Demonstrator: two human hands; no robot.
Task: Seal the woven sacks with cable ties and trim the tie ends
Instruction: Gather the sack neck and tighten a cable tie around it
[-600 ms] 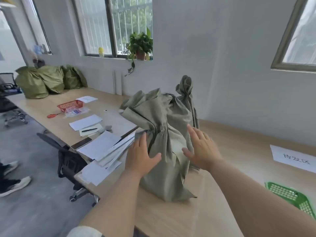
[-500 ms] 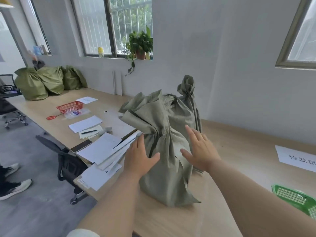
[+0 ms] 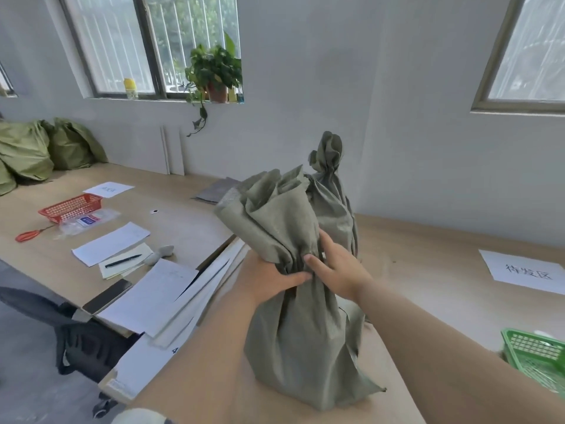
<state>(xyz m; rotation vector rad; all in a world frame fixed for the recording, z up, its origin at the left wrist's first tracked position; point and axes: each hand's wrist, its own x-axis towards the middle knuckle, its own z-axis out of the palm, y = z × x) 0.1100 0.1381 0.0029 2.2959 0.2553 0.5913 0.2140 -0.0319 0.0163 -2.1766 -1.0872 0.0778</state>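
The long wooden bench (image 3: 412,270) runs from me toward the far left. The sack (image 3: 293,332) I am working on stands upright on its near end, just in front of me. Its long axis is vertical, its base is flat on the wood, and its loose mouth fans out upward and a little to the left. A second sack (image 3: 331,206) stands touching it from behind, also upright, with its twisted top pointing straight up. More green sacks (image 3: 27,148) are piled at the far left end.

My left grip (image 3: 269,278) is curled round the near sack's gathered neck from the left, thumb across the front. My right grip (image 3: 339,270) clasps the same neck from the right, and its fingers wrap behind the cloth.

A white sign (image 3: 526,272) lying on the right reads "待发区". White sheets (image 3: 153,298) overlap to my left, and one at the edge shows a "4" (image 3: 175,350). The print on the far sheet (image 3: 108,188) is too small to read.

A green basket (image 3: 538,356) sits at the right edge and a red basket (image 3: 72,206) lies far left. Beside the red one is a clear bag (image 3: 87,220) whose blue label I cannot read. Red scissors (image 3: 29,235) lie near it, and a pen (image 3: 122,261) rests on a pad.
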